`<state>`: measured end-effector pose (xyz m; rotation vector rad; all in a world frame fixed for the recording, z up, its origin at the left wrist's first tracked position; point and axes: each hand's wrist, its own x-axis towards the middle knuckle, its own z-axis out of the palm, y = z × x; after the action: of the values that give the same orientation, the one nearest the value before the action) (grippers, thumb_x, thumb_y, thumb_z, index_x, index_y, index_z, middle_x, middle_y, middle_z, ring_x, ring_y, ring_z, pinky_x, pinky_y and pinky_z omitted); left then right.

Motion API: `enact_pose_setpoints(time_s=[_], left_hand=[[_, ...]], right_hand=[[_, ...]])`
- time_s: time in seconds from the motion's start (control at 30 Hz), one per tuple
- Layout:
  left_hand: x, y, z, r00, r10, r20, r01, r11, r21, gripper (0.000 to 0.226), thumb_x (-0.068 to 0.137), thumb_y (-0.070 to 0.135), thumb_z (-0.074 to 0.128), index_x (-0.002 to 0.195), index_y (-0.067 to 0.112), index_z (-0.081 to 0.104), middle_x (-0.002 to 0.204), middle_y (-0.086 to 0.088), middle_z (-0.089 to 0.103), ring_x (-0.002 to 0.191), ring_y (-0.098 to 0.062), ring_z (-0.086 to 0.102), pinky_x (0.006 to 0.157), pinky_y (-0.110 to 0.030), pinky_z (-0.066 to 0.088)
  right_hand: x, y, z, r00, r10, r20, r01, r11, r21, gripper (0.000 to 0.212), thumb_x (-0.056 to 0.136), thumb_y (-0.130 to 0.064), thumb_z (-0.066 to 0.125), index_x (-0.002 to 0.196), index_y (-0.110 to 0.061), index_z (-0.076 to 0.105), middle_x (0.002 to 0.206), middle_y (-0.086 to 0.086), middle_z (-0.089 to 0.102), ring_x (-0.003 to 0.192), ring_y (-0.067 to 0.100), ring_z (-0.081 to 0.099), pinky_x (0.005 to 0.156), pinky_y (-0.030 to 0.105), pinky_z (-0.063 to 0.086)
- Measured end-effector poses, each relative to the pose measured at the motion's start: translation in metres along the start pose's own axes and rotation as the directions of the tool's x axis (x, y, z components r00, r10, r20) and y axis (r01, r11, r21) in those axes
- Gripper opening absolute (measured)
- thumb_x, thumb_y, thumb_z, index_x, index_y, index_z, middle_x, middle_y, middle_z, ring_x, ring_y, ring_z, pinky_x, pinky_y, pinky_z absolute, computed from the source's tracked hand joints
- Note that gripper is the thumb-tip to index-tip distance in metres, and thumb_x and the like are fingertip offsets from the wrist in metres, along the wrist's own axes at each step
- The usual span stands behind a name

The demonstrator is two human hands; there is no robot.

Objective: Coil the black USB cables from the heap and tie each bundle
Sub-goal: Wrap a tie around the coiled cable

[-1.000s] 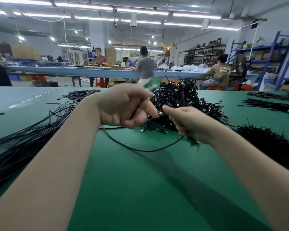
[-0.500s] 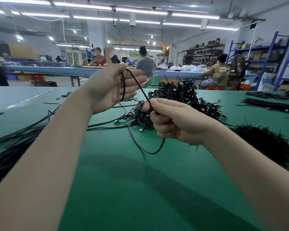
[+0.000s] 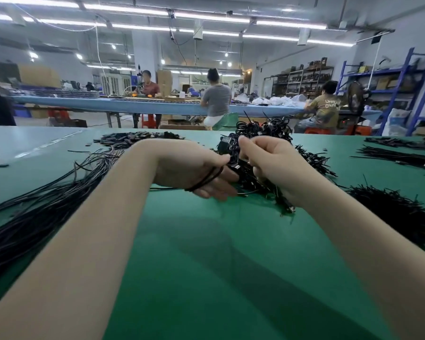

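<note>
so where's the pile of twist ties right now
In the head view, the pile of twist ties lies on the green table at the far right, just beyond the right forearm.

Far off, three workers (image 3: 217, 99) sit at a blue bench (image 3: 123, 106); blue shelving (image 3: 402, 89) stands far right.

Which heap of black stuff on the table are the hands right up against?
The tangled heap of coiled bundles at centre, just behind both hands. The straight loose cables lie left; the spiky pile lies right.
</note>
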<state>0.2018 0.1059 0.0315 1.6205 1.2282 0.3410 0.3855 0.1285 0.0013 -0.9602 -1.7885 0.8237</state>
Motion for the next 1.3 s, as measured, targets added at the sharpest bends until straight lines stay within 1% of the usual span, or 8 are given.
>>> enact_pose_setpoints(time_s=[0.2, 0.53, 0.63, 0.73, 0.87, 0.93, 1.1, 1.3], left_hand=[[-0.01, -0.018, -0.028, 0.922, 0.374, -0.105, -0.377, 0.8, -0.467, 0.047, 0.081, 0.036, 0.06, 0.125, 0.02, 0.065, 0.107, -0.001, 0.066, 0.096, -0.011, 0.061, 0.098, -0.029, 0.049], [-0.012, 0.014, -0.01, 0.779, 0.461, -0.425, -0.627, 0.553, -0.549, 0.044, 0.104, 0.036, 0.029, 0.116, 0.012, 0.065, 0.103, -0.001, 0.074, 0.095, -0.013, 0.069, 0.079, -0.023, 0.053], [-0.028, 0.015, -0.016, 0.756, 0.529, -0.386, -0.648, 0.521, -0.556, 0.04, 0.1, 0.031, 0.037, 0.089, 0.016, 0.072, 0.058, 0.009, 0.057, 0.052, -0.007, 0.052, 0.054, -0.019, 0.041], [-0.032, 0.009, -0.02, 0.826, 0.504, -0.251, -0.563, 0.729, -0.39, 0.036, 0.097, 0.027, 0.042, 0.076, 0.014, 0.068, 0.042, 0.008, 0.037, 0.037, -0.006, 0.029, 0.044, -0.019, 0.026], [-0.011, 0.005, -0.001, 0.981, 0.116, -0.157, -0.108, 0.992, 0.059, 0.048, 0.103, 0.036, 0.03, 0.106, 0.01, 0.07, 0.059, 0.0, 0.063, 0.044, -0.01, 0.042, 0.049, -0.023, 0.03], [0.004, 0.005, 0.008, 0.963, 0.084, -0.254, -0.093, 0.995, -0.027, 0.042, 0.105, 0.04, 0.025, 0.114, 0.019, 0.06, 0.09, -0.003, 0.075, 0.062, -0.009, 0.063, 0.065, -0.024, 0.045], [0.016, 0.0, 0.0, 0.849, 0.227, -0.476, -0.485, 0.691, -0.536, 0.044, 0.105, 0.038, 0.029, 0.115, 0.013, 0.063, 0.096, 0.0, 0.075, 0.085, -0.012, 0.069, 0.069, -0.023, 0.053], [0.016, -0.006, -0.002, 0.846, 0.283, -0.452, -0.533, 0.458, -0.711, 0.033, 0.104, 0.034, 0.035, 0.085, 0.018, 0.057, 0.053, 0.012, 0.039, 0.046, -0.004, 0.041, 0.047, -0.017, 0.037]], right_hand=[[-0.018, -0.017, 0.023, 0.925, -0.031, 0.379, -0.116, 0.926, 0.359, 0.025, 0.103, -0.025, 0.037, 0.094, -0.017, 0.059, 0.06, -0.007, 0.033, 0.05, 0.005, 0.027, 0.053, 0.023, 0.021], [-0.02, 0.013, 0.033, 0.762, 0.029, 0.646, -0.312, 0.892, 0.328, 0.029, 0.1, -0.038, 0.041, 0.097, -0.031, 0.069, 0.064, -0.005, 0.028, 0.051, 0.01, 0.023, 0.05, 0.021, 0.026], [-0.017, 0.036, 0.035, 0.797, 0.212, 0.565, -0.353, 0.923, 0.151, 0.032, 0.098, -0.045, 0.044, 0.091, -0.026, 0.068, 0.061, -0.008, 0.029, 0.049, 0.01, 0.023, 0.047, 0.02, 0.027], [-0.009, 0.045, 0.023, 0.914, 0.345, 0.216, -0.349, 0.937, -0.019, 0.038, 0.089, -0.055, 0.054, 0.08, -0.018, 0.063, 0.061, -0.006, 0.037, 0.045, 0.009, 0.025, 0.045, 0.023, 0.022], [0.004, 0.027, 0.003, 0.975, 0.196, -0.107, -0.195, 0.981, 0.019, 0.036, 0.088, -0.052, 0.058, 0.073, -0.019, 0.062, 0.058, -0.005, 0.04, 0.047, 0.011, 0.032, 0.047, 0.028, 0.027], [0.006, 0.01, 0.003, 0.99, 0.037, -0.138, -0.037, 0.999, 0.003, 0.033, 0.096, -0.039, 0.051, 0.072, -0.022, 0.064, 0.052, -0.01, 0.042, 0.048, 0.011, 0.035, 0.05, 0.03, 0.029], [-0.009, 0.004, 0.035, 0.988, -0.007, 0.157, -0.026, 0.978, 0.208, 0.027, 0.102, -0.02, 0.044, 0.084, -0.014, 0.063, 0.058, -0.004, 0.045, 0.045, 0.008, 0.04, 0.045, 0.021, 0.036], [-0.017, 0.055, 0.045, 0.965, 0.187, 0.184, -0.213, 0.969, 0.128, 0.025, 0.1, -0.026, 0.047, 0.091, -0.017, 0.069, 0.076, -0.001, 0.062, 0.067, 0.011, 0.058, 0.065, 0.023, 0.046]])
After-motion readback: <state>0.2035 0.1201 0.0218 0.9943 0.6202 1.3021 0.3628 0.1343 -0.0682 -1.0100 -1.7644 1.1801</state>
